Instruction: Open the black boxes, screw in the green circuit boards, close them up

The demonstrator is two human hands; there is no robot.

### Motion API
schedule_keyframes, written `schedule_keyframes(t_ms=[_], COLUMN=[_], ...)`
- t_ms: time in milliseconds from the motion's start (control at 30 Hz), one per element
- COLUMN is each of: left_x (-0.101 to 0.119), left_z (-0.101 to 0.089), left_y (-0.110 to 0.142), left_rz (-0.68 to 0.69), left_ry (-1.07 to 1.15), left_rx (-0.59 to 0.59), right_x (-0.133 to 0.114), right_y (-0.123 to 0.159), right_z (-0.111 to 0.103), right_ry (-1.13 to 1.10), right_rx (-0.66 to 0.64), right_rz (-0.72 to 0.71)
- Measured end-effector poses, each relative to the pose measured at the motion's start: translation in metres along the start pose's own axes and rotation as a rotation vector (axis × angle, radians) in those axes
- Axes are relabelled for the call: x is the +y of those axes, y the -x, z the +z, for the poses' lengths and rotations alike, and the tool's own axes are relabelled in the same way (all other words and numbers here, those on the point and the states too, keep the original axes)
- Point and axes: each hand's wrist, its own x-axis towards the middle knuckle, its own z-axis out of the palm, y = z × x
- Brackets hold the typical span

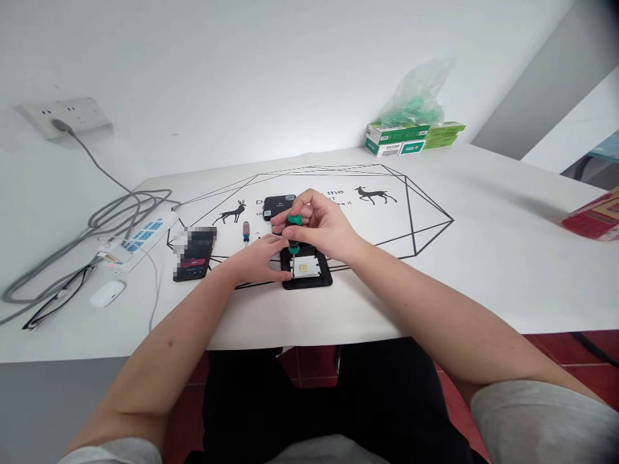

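Note:
My right hand pinches a screwdriver with a green and dark handle, held upright with its shaft pointing down. Below it lies a black square case containing a silver plate with a gold-coloured square. The screwdriver tip is at the plate's left edge; whether it sits in a screw is too small to tell. My left hand grips the left side of the case, thumb at the front corner and fingers farther back near the shaft. Just behind my hands is a black cover-like piece with small labels.
Left of my hands lie a second screwdriver, tiny dark bits and a phone. Farther left are a power strip with coiled cable, a white earphone case and glasses. Green boxes under a plastic bag stand against the wall.

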Motion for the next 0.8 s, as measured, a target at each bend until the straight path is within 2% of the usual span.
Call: schedule_keyframes(t_ms=[167,367,433,567,800], left_x=[-0.002,0.004,0.005,0.004,0.001], left_z=[0.001,-0.001,-0.002,-0.002,0.001], left_y=[0.000,0.000,0.000,0.000,0.001], left_rz=[0.022,-0.005,-0.009,0.007,-0.053], left_ry=[-0.005,-0.015,-0.020,-0.008,-0.009], left_rx=[0.009,-0.005,-0.012,-0.006,0.003], right_x=[0.000,-0.001,-0.001,-0.001,-0.002], right_y=[0.002,-0.001,-0.002,-0.001,0.007], right_z=[0.001,-0.008,-0.010,-0.006,0.007], right_ry=[0.021,0.465,0.524,0.482,0.209], right_rx=[-0.034,-0.014,0.000,0.035,0.076], right_rz=[0.034,-0.205,-0.261,-0.309,-0.091])
